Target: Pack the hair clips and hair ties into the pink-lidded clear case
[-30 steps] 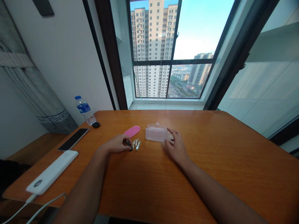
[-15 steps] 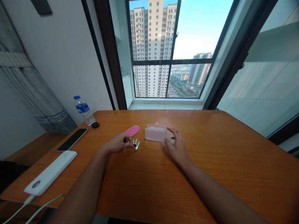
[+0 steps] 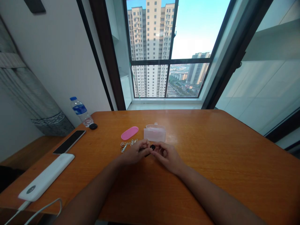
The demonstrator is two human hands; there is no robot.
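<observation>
Near the middle of the table, my left hand (image 3: 138,152) and my right hand (image 3: 169,156) meet with fingers pinched around a small black object (image 3: 152,147). Just behind them stands a clear plastic box (image 3: 154,134), its lid raised at the back. A pink oval piece (image 3: 129,133) lies flat to the left of the box. Small silver metal items (image 3: 124,147) lie on the wood beside my left hand, partly hidden by it. What exactly the black object is cannot be made out.
At the left are a water bottle (image 3: 81,111), a round black item (image 3: 93,126), a dark-screened phone (image 3: 69,142) and a white power bank (image 3: 47,177) with a cable. The wooden table (image 3: 222,150) reaches back to a window.
My left hand has moved right, away from the silver items, with the black object. My right hand has come in from beside the box and closed on it too. The view has shifted slightly.
</observation>
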